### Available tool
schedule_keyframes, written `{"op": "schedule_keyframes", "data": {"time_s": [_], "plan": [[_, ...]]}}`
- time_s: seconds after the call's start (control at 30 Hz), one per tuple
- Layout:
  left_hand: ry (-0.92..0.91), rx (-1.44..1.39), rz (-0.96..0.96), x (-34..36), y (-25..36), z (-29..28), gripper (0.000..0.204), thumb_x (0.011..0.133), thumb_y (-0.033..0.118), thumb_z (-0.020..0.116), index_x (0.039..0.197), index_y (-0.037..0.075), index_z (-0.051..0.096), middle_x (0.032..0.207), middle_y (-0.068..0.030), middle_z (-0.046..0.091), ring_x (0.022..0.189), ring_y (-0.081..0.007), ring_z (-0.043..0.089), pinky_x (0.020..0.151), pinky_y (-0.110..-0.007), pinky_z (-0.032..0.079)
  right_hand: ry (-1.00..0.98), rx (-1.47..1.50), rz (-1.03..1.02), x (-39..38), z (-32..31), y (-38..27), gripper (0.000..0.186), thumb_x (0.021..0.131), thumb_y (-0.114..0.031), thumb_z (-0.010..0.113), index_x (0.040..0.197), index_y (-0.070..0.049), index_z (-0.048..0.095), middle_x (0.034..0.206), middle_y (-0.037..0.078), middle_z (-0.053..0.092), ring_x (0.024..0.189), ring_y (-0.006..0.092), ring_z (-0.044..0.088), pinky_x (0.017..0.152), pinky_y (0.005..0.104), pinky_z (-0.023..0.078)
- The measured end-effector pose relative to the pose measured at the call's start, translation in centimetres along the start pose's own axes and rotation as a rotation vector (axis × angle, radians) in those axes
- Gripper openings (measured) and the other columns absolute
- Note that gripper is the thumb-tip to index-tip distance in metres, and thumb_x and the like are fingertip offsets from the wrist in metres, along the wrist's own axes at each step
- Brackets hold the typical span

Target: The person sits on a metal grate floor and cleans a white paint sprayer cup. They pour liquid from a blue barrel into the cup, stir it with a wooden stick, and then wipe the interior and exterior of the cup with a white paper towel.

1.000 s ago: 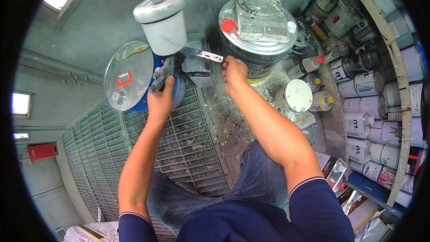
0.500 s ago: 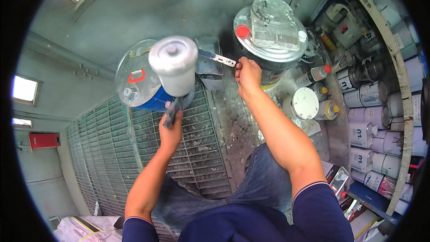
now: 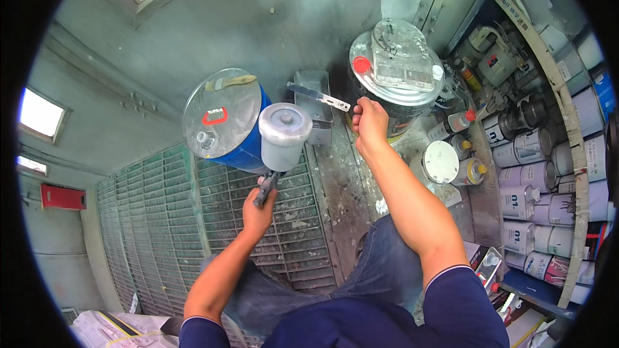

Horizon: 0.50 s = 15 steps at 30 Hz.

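Note:
My left hand (image 3: 259,211) is closed round the dark grip of a spray gun (image 3: 266,188). On top of the gun sits a translucent whitish paint cup (image 3: 282,145), upright with its round lid on. My right hand (image 3: 371,125) pinches one end of a flat stirring stick (image 3: 325,98), which has holes near that end. Its dark blade points left, over a grey square-sided tub (image 3: 320,133) and clear of the cup. Just left of the cup stands a blue drum (image 3: 248,145) with a brush (image 3: 231,82) lying on its top.
A large lidded drum (image 3: 361,84) carries a paint-splashed digital scale (image 3: 403,67) at the far right. Near it are a white-lidded can (image 3: 440,162) and small bottles (image 3: 472,172). Shelves of paint cans (image 3: 525,138) line the right side. Floor grating (image 3: 155,206) spreads to the left.
The spray gun and its cup have come down and away from the drum's top, uncovering the brush. The stick is now apart from the cup. The whole view has shifted slightly.

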<state>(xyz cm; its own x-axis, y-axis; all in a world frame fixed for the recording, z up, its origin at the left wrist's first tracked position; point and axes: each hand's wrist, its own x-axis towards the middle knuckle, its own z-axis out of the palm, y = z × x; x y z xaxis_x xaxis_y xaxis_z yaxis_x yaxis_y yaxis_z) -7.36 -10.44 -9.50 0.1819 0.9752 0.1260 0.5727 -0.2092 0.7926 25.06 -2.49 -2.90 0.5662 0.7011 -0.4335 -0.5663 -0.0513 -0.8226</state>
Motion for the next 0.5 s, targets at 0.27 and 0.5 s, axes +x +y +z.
{"op": "schedule_keyframes", "data": {"time_s": [0.27, 0.5], "plan": [[-0.052, 0.073, 0.130, 0.7, 1.8, -2.1, 0.017, 0.091, 0.007, 0.070, 0.104, 0.000, 0.064, 0.095, -0.0184, 0.062, 0.087, -0.0379, 0.064, 0.078, -0.041, 0.051, -0.018, 0.007, 0.000, 0.0, 0.0, 0.0, 0.011, 0.096, -0.017, 0.061, 0.091, -0.008, 0.057, 0.077, 0.000, 0.058, 0.054, 0.0071, 0.047, 0.045, 0.0237, 0.035], [0.103, -0.103, 0.046, 3.1, 4.1, -0.3, 0.045, 0.095, 0.012, 0.069, 0.134, -0.004, 0.054, 0.119, -0.0185, 0.067, 0.113, -0.0274, 0.064, 0.098, -0.036, 0.048, -0.044, 0.024, -0.015, 0.2, -0.2, -0.1, 0.012, 0.096, -0.018, 0.062, 0.092, -0.008, 0.057, 0.077, 0.000, 0.058, 0.054, 0.0068, 0.047, 0.044, 0.0240, 0.034]]}}
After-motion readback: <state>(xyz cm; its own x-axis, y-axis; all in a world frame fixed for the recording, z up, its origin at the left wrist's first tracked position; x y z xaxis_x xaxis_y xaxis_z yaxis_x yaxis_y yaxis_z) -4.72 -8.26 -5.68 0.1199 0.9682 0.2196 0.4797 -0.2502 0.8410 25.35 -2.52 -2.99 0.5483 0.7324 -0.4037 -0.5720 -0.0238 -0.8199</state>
